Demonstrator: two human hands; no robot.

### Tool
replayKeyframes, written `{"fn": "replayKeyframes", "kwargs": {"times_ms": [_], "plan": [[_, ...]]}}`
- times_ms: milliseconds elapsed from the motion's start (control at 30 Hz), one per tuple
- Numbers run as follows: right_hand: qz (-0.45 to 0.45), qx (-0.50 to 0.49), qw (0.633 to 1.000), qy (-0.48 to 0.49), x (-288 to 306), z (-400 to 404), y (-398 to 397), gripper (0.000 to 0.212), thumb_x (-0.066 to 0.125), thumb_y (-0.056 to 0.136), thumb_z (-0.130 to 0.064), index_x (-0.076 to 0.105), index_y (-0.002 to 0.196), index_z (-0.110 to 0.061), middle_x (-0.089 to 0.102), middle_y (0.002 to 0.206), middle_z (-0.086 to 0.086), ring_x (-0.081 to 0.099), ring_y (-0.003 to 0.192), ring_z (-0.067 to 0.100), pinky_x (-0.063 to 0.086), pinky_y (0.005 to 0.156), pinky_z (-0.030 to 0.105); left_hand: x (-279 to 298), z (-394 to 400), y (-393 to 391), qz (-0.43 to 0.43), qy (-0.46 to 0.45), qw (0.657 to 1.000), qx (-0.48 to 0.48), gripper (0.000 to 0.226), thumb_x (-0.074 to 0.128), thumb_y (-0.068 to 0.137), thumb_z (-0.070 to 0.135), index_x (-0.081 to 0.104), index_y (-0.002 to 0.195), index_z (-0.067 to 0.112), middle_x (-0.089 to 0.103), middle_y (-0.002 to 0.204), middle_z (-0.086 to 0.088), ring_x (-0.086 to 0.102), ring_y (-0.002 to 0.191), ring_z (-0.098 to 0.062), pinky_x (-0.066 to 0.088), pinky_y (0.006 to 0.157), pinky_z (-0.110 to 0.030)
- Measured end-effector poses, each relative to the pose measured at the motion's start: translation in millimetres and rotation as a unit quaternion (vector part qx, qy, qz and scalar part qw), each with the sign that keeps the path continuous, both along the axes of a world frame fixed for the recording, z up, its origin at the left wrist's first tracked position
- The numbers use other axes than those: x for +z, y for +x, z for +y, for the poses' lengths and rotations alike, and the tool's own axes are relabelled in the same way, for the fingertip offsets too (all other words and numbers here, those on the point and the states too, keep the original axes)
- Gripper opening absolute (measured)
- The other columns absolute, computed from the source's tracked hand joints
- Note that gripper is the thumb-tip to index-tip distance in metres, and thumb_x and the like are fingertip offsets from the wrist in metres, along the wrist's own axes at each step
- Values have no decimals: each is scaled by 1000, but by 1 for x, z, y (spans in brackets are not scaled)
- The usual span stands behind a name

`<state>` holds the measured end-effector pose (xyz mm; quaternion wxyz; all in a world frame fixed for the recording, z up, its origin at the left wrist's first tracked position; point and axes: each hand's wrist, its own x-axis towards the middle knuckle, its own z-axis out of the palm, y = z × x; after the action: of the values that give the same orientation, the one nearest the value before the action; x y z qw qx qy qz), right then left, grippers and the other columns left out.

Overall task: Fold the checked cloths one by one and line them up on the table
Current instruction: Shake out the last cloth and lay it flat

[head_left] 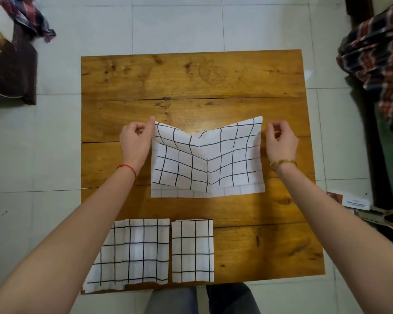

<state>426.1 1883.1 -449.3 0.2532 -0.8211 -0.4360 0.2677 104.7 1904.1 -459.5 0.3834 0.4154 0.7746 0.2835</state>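
Mid-desk, on the square wooden plank desk point(213, 75), lies a white cloth w/ black grid lines point(207, 159), half folded, centre crease sagging. Left hand point(135, 139) pinches its far-left corner, right hand point(280, 139) its far-right corner. Near edge: two folded white grid cloths point(134, 252) overlapping at left, a third point(192, 250) just beside them. No legible writing.

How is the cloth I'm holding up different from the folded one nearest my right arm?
The held cloth is wider, half open, its far corners lifted by the left hand and right hand. The folded cloth is narrower, lies flat and untouched near the table edge. Both are white with black checks.
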Motion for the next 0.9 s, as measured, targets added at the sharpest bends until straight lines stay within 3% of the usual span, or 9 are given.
{"fn": "replayKeyframes", "kwargs": {"times_ms": [167,333,467,567,700,900], "plan": [[48,-58,995,-72,-12,34,-5,33,54,90,-41,61,95,-9,62,88,3,55,82,17,46,73,30,-12,9,2,-11,-73,996,53,35,57,87,53,49,74,22,53,77,7,49,71,-8,42,76,-28],[73,-93,991,-59,-16,37,-12,26,58,88,-39,55,85,-13,57,76,-3,50,70,11,41,62,22,-18,9,3,-48,-99,992,57,43,58,90,45,40,61,19,36,58,4,33,55,-11,33,61,-24],[86,-114,989,-23,-15,34,-13,21,61,87,-34,53,85,-14,50,69,-11,45,63,2,36,56,13,-20,6,-1,-59,-82,994,50,34,60,89,39,62,80,6,46,74,-6,39,68,-17,34,66,-31],[100,-83,991,-38,-16,34,-12,25,60,87,-39,56,85,-14,52,71,-11,46,64,3,39,60,16,-19,3,-2,-66,-62,995,41,46,59,91,38,59,85,-8,46,74,-7,38,67,-17,33,62,-30],[129,-82,987,-53,-18,37,-13,26,59,87,-42,56,88,-16,52,73,-11,48,69,6,42,67,21,-19,0,-3,-80,-45,995,35,48,59,91,39,59,90,-9,51,77,-8,41,69,-16,37,63,-30],[155,-87,984,-27,-18,42,-14,14,62,87,-27,57,84,-14,51,69,-10,46,62,2,41,61,16,-19,-1,-5,-95,-35,994,40,40,58,92,36,64,93,-3,58,83,-8,49,76,-17,43,72,-32]]}}
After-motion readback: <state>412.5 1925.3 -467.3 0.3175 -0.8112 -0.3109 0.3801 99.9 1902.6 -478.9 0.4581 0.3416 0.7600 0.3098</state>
